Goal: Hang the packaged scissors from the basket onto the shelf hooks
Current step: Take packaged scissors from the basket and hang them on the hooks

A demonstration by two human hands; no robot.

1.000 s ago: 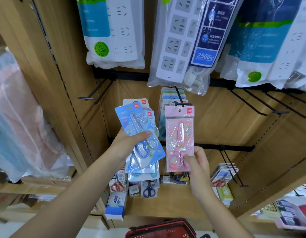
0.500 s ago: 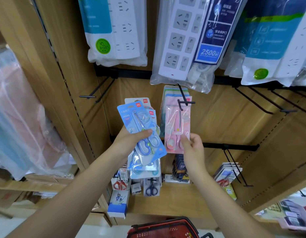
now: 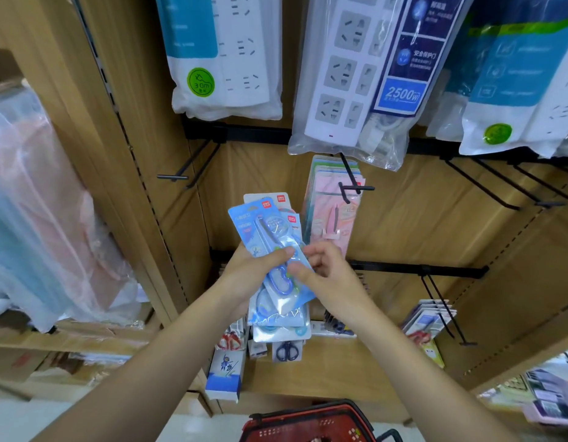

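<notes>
Fingers of your left hand (image 3: 249,277) clamp the packs (image 3: 263,224), your right hand (image 3: 328,275) pinches the top one: pull askew and the others may slip out.

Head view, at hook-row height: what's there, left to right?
plastic-wrapped bundle → empty double hook → blue scissors packs → pink scissors pack → empty hooks

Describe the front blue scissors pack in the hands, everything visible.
The blue pack is a card-backed clear blister with a red logo tab at its top corner, holding blue-handled scissors, blades up. It tilts left, frontmost of a fanned stack. The left hand grips it, thumb across the front; the right hand pinches its right edge.
</notes>
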